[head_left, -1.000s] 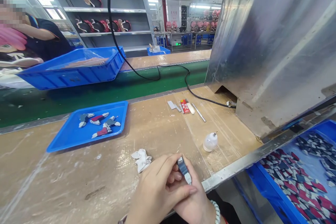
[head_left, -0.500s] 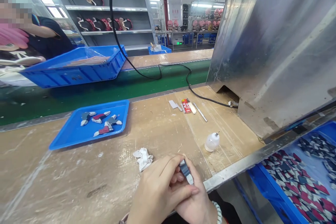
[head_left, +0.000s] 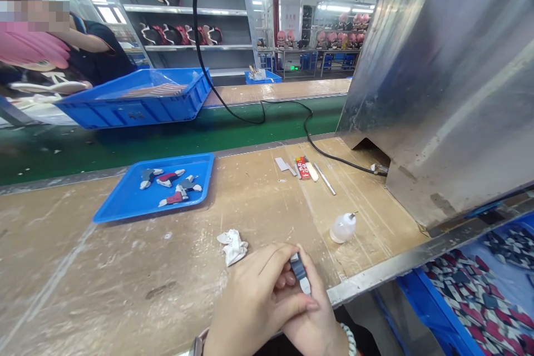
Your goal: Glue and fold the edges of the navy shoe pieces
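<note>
- At the right of the workstation, a large sheet-metal hood (head_left: pixel 450 78) slopes over the wooden counter (head_left: pixel 125 278), a black cable (head_left: pixel 308 133) running from overhead across the green conveyor belt (head_left: pixel 125 144) to the opening at its foot.
- Beyond the belt, a deep blue crate (head_left: pixel 137 108) sits tilted in front of another person in a dark top (head_left: pixel 100 58), whose face is blurred.
- Below the counter's metal edge at lower right, a blue bin (head_left: pixel 442 311) holds a heap of small red, navy and white pieces (head_left: pixel 479 295).
- On the counter at left, a shallow blue tray (head_left: pixel 125 206) carries five or so similar small pieces (head_left: pixel 171 184), lying loosely near its far side.
- At the near edge, the left hand (head_left: pixel 254 306) and right hand (head_left: pixel 312 322) are pressed together, both closed around one small navy-and-white piece (head_left: pixel 300 271); the left fingers curl over it from the left, the right thumb lies along its right side. A pale bead bracelet (head_left: pixel 348 339) circles the right wrist.
- Just left of the hands lies a crumpled white wipe (head_left: pixel 232 246).
- To the right, near the hands, stands a small squat clear bottle (head_left: pixel 342 228) with a thin nozzle.
- Farther back lie a small metal blade (head_left: pixel 284 166), a red-and-white packet (head_left: pixel 303 168) and a thin metal rod (head_left: pixel 325 179), side by side.
</note>
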`<state>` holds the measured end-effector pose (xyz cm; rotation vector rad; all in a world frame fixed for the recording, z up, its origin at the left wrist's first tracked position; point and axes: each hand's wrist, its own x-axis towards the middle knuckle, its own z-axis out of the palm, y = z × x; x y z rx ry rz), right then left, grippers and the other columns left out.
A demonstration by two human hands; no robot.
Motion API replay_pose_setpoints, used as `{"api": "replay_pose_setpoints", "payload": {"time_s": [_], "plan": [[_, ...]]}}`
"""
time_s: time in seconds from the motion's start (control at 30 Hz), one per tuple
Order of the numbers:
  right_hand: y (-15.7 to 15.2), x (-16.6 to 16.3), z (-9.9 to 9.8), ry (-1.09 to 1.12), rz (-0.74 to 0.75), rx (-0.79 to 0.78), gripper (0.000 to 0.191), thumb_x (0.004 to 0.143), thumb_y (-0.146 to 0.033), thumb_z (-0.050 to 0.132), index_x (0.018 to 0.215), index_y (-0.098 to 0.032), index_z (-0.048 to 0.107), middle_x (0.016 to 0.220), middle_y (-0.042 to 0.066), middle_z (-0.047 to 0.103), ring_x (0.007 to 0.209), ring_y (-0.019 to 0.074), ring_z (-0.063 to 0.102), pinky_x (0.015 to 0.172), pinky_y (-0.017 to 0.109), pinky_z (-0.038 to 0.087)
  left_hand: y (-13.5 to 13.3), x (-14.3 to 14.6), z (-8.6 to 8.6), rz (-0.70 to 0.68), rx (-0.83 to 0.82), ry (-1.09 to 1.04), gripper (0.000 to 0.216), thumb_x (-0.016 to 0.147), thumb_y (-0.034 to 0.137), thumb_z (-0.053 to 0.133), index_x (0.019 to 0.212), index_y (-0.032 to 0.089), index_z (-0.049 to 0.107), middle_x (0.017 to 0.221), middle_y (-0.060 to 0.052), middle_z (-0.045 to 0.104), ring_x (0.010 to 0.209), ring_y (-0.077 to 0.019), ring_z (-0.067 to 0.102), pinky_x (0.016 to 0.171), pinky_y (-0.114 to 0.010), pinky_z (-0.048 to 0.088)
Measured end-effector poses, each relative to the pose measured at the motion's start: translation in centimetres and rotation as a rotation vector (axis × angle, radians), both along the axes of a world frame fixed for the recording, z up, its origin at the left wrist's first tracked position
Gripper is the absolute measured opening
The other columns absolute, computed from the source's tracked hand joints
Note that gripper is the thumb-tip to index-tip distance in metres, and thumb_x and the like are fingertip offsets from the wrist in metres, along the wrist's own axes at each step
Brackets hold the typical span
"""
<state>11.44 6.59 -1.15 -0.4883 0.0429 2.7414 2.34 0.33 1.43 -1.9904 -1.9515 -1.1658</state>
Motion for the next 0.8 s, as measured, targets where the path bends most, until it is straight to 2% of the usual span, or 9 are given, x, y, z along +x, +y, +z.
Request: {"api": "replay_pose_setpoints", "payload": {"time_s": [0.2, 0.4, 0.57, 0.8], "plan": [[-0.24, -0.13, -0.55, 0.022, 0.016, 0.027, 0.044, 0.054, -0.045, 0.099, 0.061, -0.016, 0.066, 0.06, -0.004, 0.056, 0.062, 0.0107, 0.049, 0.066, 0.025, 0.047, -0.22, -0.28, -0.11, -0.001, 0.012, 0.0, 0.06, 0.087, 0.068, 0.064, 0.121, 0.019, 0.058, 0.087, -0.003, 0.069, 0.068, -0.0154, 0.067, 0.064, -0.025, 0.055], [-0.23, -0.03, -0.46, 0.047, 0.018, 0.072, 0.043, 0.06, -0.047, 0.096, 0.061, -0.017, 0.065, 0.061, -0.004, 0.054, 0.063, 0.0119, 0.047, 0.072, 0.029, 0.05, -0.24, -0.23, -0.11, -0.007, -0.001, -0.009, 0.046, 0.094, 0.056, 0.065, 0.121, 0.019, 0.058, 0.092, -0.006, 0.071, 0.07, -0.0158, 0.069, 0.065, -0.024, 0.056], [-0.14, 0.01, -0.36, 0.045, 0.014, 0.082, 0.041, 0.06, -0.045, 0.096, 0.062, -0.017, 0.066, 0.061, -0.004, 0.054, 0.063, 0.0118, 0.046, 0.072, 0.029, 0.05, -0.33, -0.29, -0.11, -0.004, 0.005, 0.002, 0.045, 0.095, 0.054, 0.065, 0.121, 0.018, 0.058, 0.096, -0.007, 0.072, 0.069, -0.0146, 0.067, 0.064, -0.024, 0.055], [-0.17, 0.19, -0.43, 0.07, 0.011, 0.064, 0.04, 0.064, -0.046, 0.094, 0.063, -0.016, 0.067, 0.061, -0.004, 0.055, 0.062, 0.0112, 0.046, 0.071, 0.028, 0.05, -0.24, -0.31, 0.06, -0.012, -0.024, -0.006, 0.056, 0.089, 0.063, 0.066, 0.123, 0.018, 0.057, 0.097, -0.006, 0.071, 0.069, -0.0144, 0.068, 0.066, -0.024, 0.056]]}}
